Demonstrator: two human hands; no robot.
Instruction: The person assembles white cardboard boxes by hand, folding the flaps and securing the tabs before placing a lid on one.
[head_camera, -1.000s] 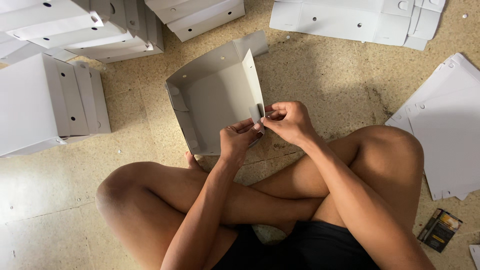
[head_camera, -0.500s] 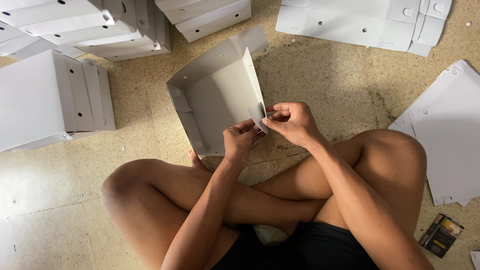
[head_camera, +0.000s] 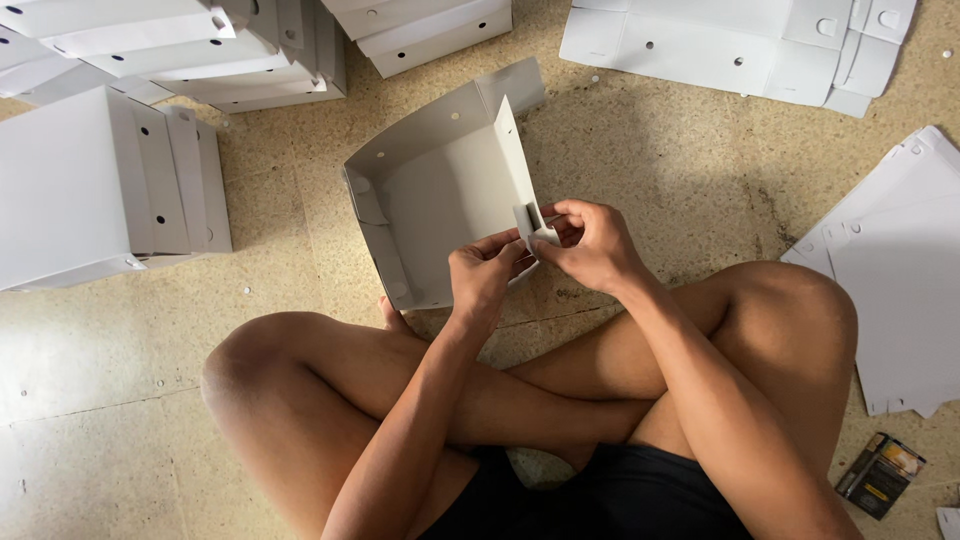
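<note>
- Head view: half-folded white cardboard box (head_camera: 440, 195) on the floor (head_camera: 650, 170) just beyond the crossed legs.
- Left hand (head_camera: 482, 275) and right hand (head_camera: 592, 245) both pinch the small corner tab (head_camera: 530, 222), fingers closed on it.
- Step, judged: locking the near-right corner; the tab needs pressing home.
- Box: matte, punched holes, far-right flap loose.
- Folded boxes (head_camera: 110, 185) left; flat sheets (head_camera: 740, 45) far right.

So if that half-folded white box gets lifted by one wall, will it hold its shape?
Probably not: the half-folded box is thin card with loose flaps, so it would likely flex. It looks light. Both the left hand and right hand pinch its corner tab.
</note>
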